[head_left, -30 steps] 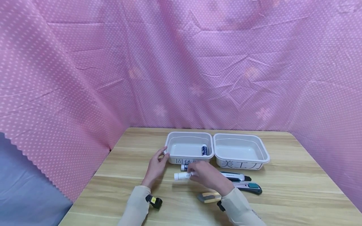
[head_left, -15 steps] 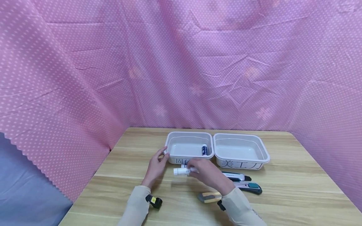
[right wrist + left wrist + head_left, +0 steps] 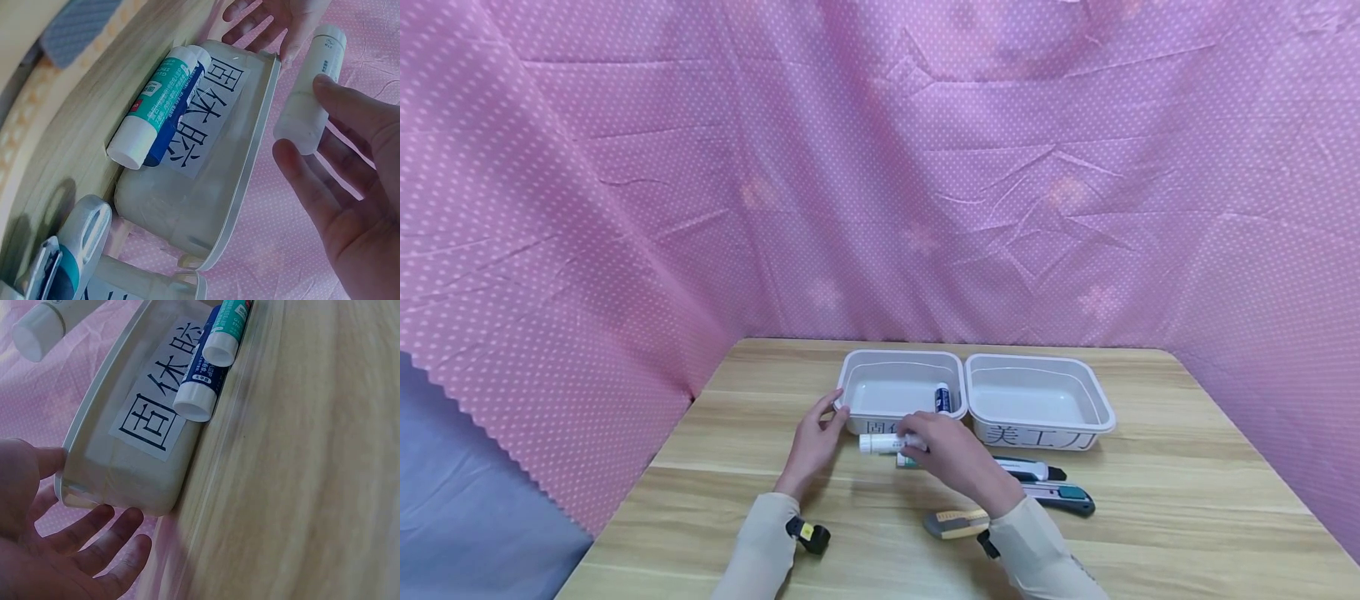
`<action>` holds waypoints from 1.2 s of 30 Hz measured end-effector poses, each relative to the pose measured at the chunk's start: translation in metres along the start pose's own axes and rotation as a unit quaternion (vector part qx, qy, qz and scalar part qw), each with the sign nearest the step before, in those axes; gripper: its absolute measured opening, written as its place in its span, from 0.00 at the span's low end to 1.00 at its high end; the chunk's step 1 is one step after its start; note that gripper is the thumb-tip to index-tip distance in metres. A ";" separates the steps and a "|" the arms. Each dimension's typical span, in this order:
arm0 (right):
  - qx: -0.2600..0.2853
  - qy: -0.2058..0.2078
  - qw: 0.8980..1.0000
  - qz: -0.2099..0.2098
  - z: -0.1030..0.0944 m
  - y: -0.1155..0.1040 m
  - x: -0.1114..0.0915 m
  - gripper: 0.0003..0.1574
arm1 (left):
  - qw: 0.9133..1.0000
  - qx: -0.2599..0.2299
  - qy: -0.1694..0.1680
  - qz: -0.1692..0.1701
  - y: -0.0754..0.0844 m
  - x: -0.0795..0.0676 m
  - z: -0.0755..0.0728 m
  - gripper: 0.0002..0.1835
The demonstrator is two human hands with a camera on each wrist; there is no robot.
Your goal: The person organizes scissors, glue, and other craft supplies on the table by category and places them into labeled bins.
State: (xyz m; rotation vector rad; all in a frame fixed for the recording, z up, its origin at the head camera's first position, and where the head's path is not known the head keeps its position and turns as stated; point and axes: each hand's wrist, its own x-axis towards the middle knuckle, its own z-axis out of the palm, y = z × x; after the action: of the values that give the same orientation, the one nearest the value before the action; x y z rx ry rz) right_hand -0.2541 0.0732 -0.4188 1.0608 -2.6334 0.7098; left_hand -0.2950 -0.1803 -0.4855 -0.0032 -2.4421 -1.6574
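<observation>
My right hand pinches a white glue stick between thumb and fingers, in front of the left white plastic bin. The right wrist view shows that glue stick held clear of the bin's rim. With thumb and fingertips my left hand holds the same bin's left front corner. Against the bin's labelled front lie a blue glue stick and a green glue stick, partly hidden by my right hand in the head view. Another blue glue stick lies inside the bin.
A second white bin, also labelled, stands right beside the first. On the table to the right lie a white-and-black utility knife, a green-and-black one and a yellow one. Pink dotted cloth hangs behind the table.
My right hand has raised the white glue stick and brought it towards the left bin's front, uncovering part of the green glue stick. My left hand has stayed at the bin's corner.
</observation>
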 end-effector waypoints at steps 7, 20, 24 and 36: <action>-0.010 0.019 1.000 -0.007 0.001 0.002 -0.001 0.14 | 1.000 0.001 0.005 0.006 -0.001 0.000 0.001 0.27; -0.011 0.042 0.999 0.001 0.002 0.008 -0.001 0.13 | 1.000 -0.002 0.002 0.004 0.001 -0.001 0.000 0.27; -0.016 0.060 0.998 0.002 0.003 0.010 -0.001 0.14 | 1.000 -0.002 0.007 0.012 -0.001 -0.001 0.001 0.26; -0.018 0.092 0.996 0.007 0.000 0.018 0.000 0.12 | 1.000 -0.007 -0.004 -0.011 0.001 -0.001 0.000 0.27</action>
State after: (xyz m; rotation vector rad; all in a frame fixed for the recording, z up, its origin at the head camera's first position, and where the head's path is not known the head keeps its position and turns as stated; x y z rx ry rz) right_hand -0.2664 0.0844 -0.4252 0.9216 -2.4894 0.7234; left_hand -0.2939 -0.1796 -0.4850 0.0153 -2.4454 -1.6866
